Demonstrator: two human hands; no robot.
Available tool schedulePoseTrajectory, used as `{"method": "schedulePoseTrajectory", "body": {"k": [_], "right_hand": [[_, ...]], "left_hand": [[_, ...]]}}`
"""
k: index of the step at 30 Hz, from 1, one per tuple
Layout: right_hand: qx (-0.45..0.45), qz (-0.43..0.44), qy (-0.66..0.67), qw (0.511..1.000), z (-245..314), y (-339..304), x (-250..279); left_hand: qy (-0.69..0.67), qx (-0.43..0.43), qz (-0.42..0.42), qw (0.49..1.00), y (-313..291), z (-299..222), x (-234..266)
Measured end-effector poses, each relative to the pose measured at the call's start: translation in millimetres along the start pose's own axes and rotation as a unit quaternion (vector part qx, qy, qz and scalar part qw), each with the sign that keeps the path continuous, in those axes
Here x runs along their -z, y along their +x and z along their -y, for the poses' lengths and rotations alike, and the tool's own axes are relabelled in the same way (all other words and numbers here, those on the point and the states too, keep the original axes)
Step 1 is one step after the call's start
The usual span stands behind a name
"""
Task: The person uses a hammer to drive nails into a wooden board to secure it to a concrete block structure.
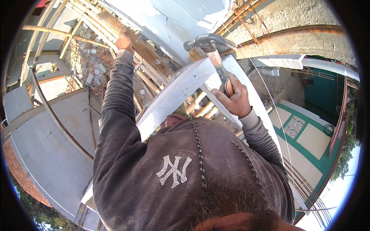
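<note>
My right hand [237,98] is closed round the handle of a claw hammer [219,63]. The metal head points away from me, in front of a pale blue-white wall face and just above a white concrete ledge [181,86]. My left arm stretches far forward. At its end my left hand [125,41] is closed at the edge of a brown wooden plank [148,52], which lies across bamboo poles [148,81]. Its fingertips are partly hidden. The white ledge slants between my two arms, close to my chest.
Rubble and broken blocks [90,65] lie far below on the left. A grey block wall [58,134] stands at the left. A thin pale string [271,96] runs down past my right arm. Rusty bars [285,32] cross the upper right, and a green-and-cream wall [300,134] stands below.
</note>
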State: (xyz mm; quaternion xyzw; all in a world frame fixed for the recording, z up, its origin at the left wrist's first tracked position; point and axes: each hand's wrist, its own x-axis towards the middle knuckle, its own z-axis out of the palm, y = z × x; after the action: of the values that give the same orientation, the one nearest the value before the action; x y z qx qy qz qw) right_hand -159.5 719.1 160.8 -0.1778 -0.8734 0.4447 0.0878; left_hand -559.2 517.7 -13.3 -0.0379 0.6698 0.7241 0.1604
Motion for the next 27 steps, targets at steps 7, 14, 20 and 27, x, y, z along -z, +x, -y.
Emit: {"method": "schedulePoseTrajectory", "body": {"k": [7,14,20,27], "right_hand": [[-0.083,-0.033,-0.036,0.995,-8.3,-43.0,35.1],[-0.117,-0.056,-0.050,0.990,-17.6,-58.7,28.9],[-0.155,-0.064,-0.065,0.984,-29.5,-74.2,20.9],[-0.186,-0.062,-0.071,0.978,-27.0,-84.2,13.8]], "left_hand": [[0.175,-0.008,0.167,0.970,-65.0,64.9,-64.4],[0.139,-0.102,0.273,0.947,-158.9,133.5,-102.1],[0.197,0.055,0.368,0.907,-145.3,153.3,-105.7],[0.073,0.017,0.467,0.881,-122.5,214.6,-106.1]]}}
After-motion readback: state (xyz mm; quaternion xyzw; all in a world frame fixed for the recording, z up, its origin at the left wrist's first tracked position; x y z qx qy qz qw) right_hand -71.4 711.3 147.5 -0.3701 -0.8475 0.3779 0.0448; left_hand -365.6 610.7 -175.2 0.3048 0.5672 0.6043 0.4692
